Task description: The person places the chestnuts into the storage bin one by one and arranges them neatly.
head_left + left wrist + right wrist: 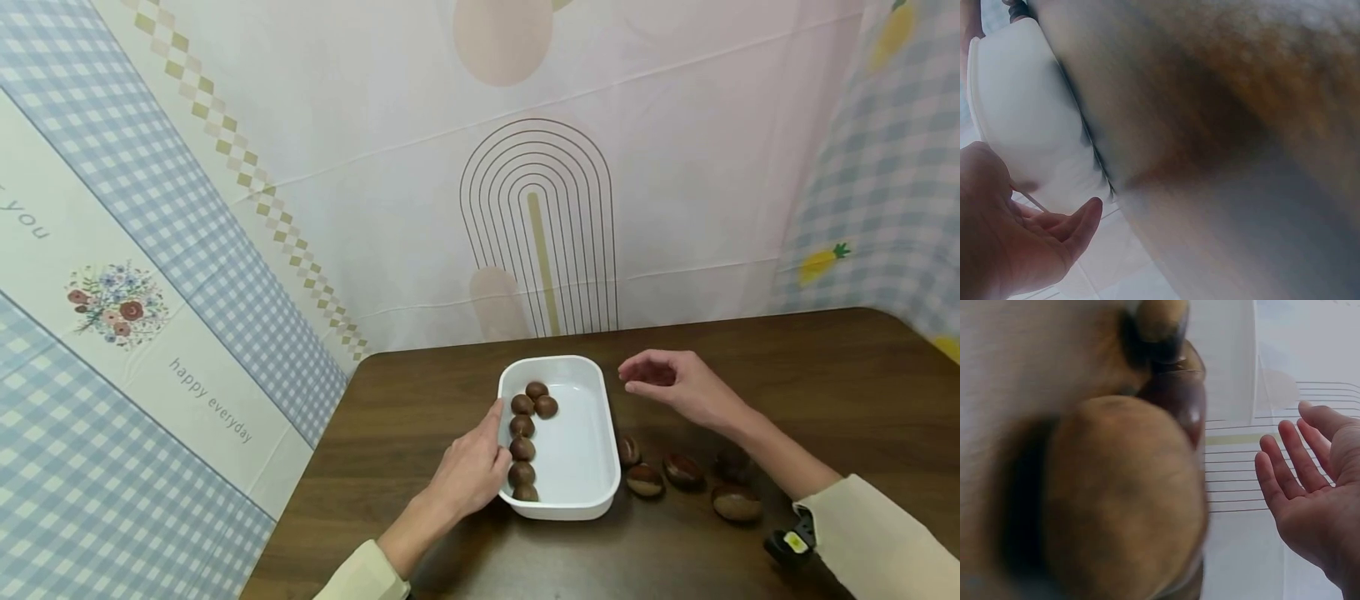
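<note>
A white rectangular tray [577, 450] stands on the table. Inside it, several small round brown nuts [522, 426] form a line along the left wall, with two more beside the far end. My left hand [468, 467] is at the tray's left side, its straight index finger touching the rim; in the left wrist view its other fingers lie outside the tray wall [1029, 106]. To the right of the tray my right hand [678, 383] hovers with fingers spread and loosely bent, holding nothing. Below it, several larger glossy chestnuts [683, 471] with tan bases lie on the wood.
The dark wooden table [420, 400] ends at a pale printed cloth [390, 208] hanging behind it. A blue checked cloth [247, 333] hangs on the left. In the right wrist view a chestnut [1125, 500] looms large and blurred.
</note>
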Motion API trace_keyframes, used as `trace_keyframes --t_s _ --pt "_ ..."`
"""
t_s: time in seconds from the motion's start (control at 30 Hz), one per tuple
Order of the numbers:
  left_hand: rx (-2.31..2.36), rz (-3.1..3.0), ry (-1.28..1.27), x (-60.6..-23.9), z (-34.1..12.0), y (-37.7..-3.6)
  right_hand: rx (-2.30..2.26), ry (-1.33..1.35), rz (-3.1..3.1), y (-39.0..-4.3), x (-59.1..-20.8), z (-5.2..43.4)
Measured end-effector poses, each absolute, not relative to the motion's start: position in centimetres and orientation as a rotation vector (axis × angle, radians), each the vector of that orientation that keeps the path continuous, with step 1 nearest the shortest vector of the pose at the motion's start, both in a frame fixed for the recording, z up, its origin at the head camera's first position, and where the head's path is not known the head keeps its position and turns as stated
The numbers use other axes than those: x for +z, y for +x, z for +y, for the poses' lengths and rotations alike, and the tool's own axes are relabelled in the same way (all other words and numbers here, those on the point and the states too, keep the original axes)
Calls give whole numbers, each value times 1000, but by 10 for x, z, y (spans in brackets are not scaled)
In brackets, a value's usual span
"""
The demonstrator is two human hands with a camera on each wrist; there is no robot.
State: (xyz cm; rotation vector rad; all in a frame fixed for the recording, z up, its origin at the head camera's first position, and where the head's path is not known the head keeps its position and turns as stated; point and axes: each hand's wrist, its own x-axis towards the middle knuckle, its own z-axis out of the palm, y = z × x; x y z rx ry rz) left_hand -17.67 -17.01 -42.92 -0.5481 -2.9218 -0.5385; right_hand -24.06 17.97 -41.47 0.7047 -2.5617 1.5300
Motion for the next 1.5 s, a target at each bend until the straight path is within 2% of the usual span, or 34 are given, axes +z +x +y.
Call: trace_keyframes --t_s 0.53,1.5 --pt "-534 -2927 -541 -428 -169 -177 1506 799 -2578 -209 -432 202" --pt "-546 -2964 -511 -428 -168 -177 1282 659 -2730 -170 -456 264"
